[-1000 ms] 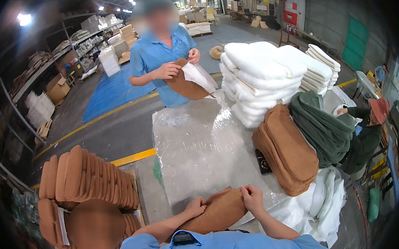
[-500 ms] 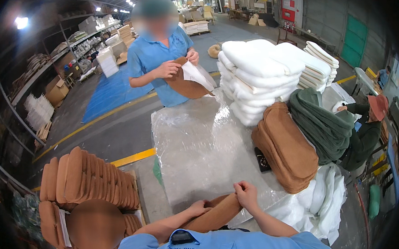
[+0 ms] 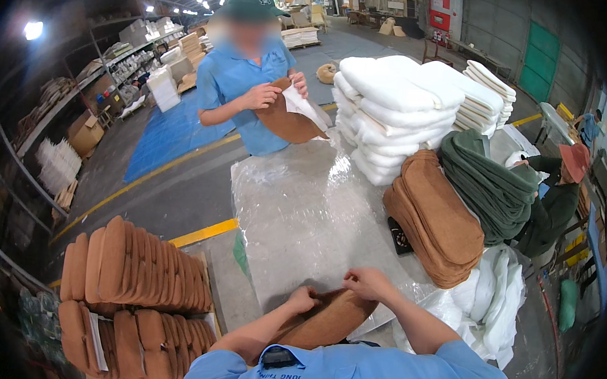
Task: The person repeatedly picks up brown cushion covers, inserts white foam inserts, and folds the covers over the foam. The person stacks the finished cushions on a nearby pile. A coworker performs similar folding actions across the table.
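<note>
A brown fabric cushion cover [image 3: 334, 323] lies against my front at the near edge of the plastic-covered table [image 3: 295, 223]. My left hand [image 3: 303, 300] is closed on the cover's upper edge. To its right, my right hand [image 3: 367, 285] pinches the same edge between thumb and fingers. Between the hands the edge sags a little, and the cover's inside is mostly hidden. Across the table a co-worker in a blue shirt [image 3: 248, 70] holds another brown cover [image 3: 290, 120] with white material showing in it.
Brown folded covers [image 3: 432, 220], green ones [image 3: 489, 185] and a tall stack of white cushion pads [image 3: 396, 119] stand at the right. White wrapped pads [image 3: 479, 305] lie nearer. Brown cushions [image 3: 141, 270] are piled at lower left. Another person in a red hat [image 3: 572, 162] sits far right.
Both my hands have risen a little on the cover, and my right has shifted left, closer to my left. The cover now hangs wider below them. The co-worker's head has moved slightly right.
</note>
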